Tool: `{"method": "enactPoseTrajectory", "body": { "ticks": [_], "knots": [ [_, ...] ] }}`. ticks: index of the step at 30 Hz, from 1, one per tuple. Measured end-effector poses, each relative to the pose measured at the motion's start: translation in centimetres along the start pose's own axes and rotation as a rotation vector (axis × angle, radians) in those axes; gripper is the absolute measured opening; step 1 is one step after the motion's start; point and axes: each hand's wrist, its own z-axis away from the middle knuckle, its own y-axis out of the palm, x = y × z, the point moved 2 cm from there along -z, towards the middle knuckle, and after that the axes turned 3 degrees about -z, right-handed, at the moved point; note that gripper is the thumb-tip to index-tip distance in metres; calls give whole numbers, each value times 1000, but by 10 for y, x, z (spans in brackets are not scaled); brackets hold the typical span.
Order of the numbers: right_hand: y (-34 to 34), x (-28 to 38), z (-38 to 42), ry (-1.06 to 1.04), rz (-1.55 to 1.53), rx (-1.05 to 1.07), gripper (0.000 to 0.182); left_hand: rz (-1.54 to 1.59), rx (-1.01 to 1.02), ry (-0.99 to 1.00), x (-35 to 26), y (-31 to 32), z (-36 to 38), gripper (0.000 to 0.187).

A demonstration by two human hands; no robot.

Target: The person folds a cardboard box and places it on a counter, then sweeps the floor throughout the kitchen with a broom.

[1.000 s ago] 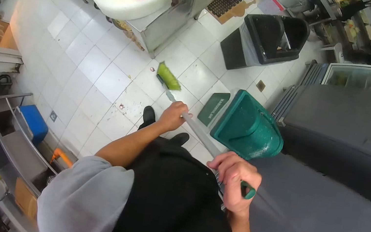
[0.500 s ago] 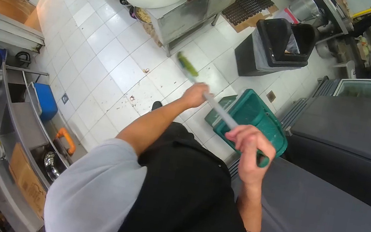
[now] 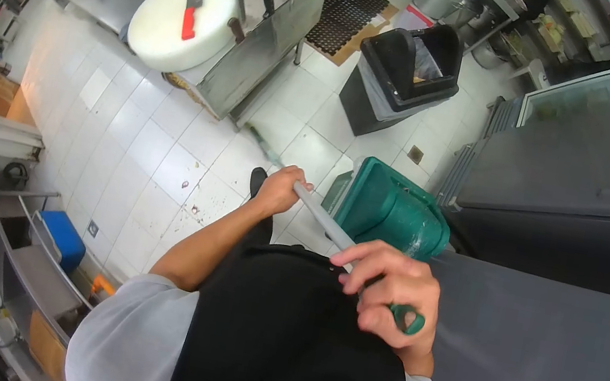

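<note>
My left hand (image 3: 280, 191) is closed around the grey shaft of a broom (image 3: 325, 224), partway down. Higher up the same shaft, my right hand (image 3: 395, 292) grips near its green-tipped end, with its fingers partly loosened around it. The broom slants away from me, and its blurred green bristles (image 3: 261, 139) touch or hover over the white tiled floor (image 3: 154, 168) beside the foot of the metal table. Small scraps of debris (image 3: 194, 209) lie scattered on the tiles left of my dark shoe (image 3: 257, 180).
A green bin (image 3: 376, 203) stands just right of the broom, with a black lidded bin (image 3: 389, 83) beyond it. Ahead left, a knife (image 3: 192, 7) lies on a round white cutting board (image 3: 153, 33). Grey appliances (image 3: 564, 203) line my right; a sink counter (image 3: 35, 265) is at left.
My view has shifted, showing more of the table top. The bristles have swept nearer the table's foot. My right hand has come closer to my body and its fingers are looser.
</note>
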Motion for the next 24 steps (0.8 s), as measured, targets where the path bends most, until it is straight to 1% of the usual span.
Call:
{"method": "enactPoseTrajectory", "body": {
  "ticks": [4, 6, 7, 9, 10, 11, 13, 16, 17, 20, 21, 24],
  "knots": [
    [-5, -10, -43, -64, 110, 182, 45, 59, 5, 149, 3, -1, -75, 29],
    [-9, -25, -78, -46, 156, 190, 40, 56, -5, 188, 7, -8, -118, 29],
    [-11, -42, -97, -27, 174, 192, 37, 79, 32, 177, 20, -9, -140, 31],
    [-6, -78, -136, 22, 213, 163, 36, 31, 74, 166, 69, -3, -164, 32],
    [-5, -93, -152, 43, 185, 159, 35, 4, 97, 167, 94, -4, -176, 33],
    [-6, -106, -166, 59, 159, 147, 35, -31, 145, 128, 115, -7, -174, 34],
    [-15, -113, -188, 93, 84, 112, 33, -111, 238, 200, 133, -25, -165, 33],
    [-36, -88, -202, 126, 28, 27, 33, -67, 346, 135, 109, -62, -165, 33],
    [-46, -82, -202, 67, -43, -24, 35, -50, 367, 176, 111, -64, -175, 34],
    [-79, -77, -196, -29, -123, -136, 39, -198, 344, 202, 111, -58, -222, 36],
    [-86, -79, -194, -65, -129, -154, 43, -314, 434, 130, 108, -57, -240, 37],
    [-107, -73, -203, -123, -81, -128, 45, -285, 416, 179, 108, -48, -284, 37]
  ]
}}
